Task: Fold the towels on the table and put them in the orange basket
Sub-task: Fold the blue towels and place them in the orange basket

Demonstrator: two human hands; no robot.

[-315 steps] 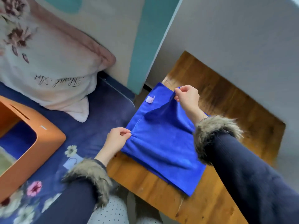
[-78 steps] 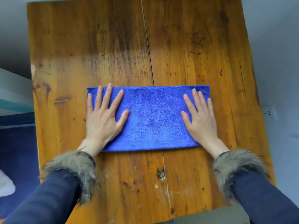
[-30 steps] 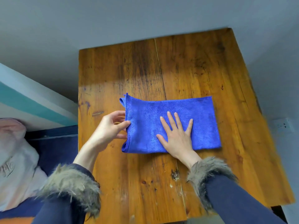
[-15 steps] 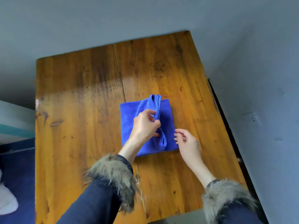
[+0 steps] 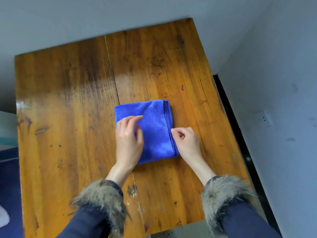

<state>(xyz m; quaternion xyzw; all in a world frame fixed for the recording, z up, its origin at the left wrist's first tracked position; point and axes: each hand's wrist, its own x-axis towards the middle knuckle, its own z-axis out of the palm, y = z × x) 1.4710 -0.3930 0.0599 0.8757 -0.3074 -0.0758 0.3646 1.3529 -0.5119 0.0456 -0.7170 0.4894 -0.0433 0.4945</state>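
Bench [image 5: 68, 117]: worn orange-brown wood planks with a seam running front to back, carrying the towel and lying under both hands; it spreads wide to the left of the left fingers and far beyond them
Wall [image 5: 274, 83]: grey, to the right of the right fingers, with a white socket [image 5: 264, 117] on it
Towel [image 5: 154, 127]: blue, folded into a small thick square, flat on the bench between the two hands; its stacked layered edges face the right fingers
Sleeves: dark blue, each ending in a grey-brown fur cuff [image 5: 101, 194], nearer the camera than the fingers
Left hand [image 5: 128, 140]: lies on the left part of the towel, fingers [image 5: 135, 118] loose and slightly bent, spread over the cloth, gripping nothing
Right hand [image 5: 187, 141]: at the towel's right edge, just beside the layered hem; fingers [image 5: 176, 130] curled inward with tips at the hem; whether they pinch the cloth I cannot tell
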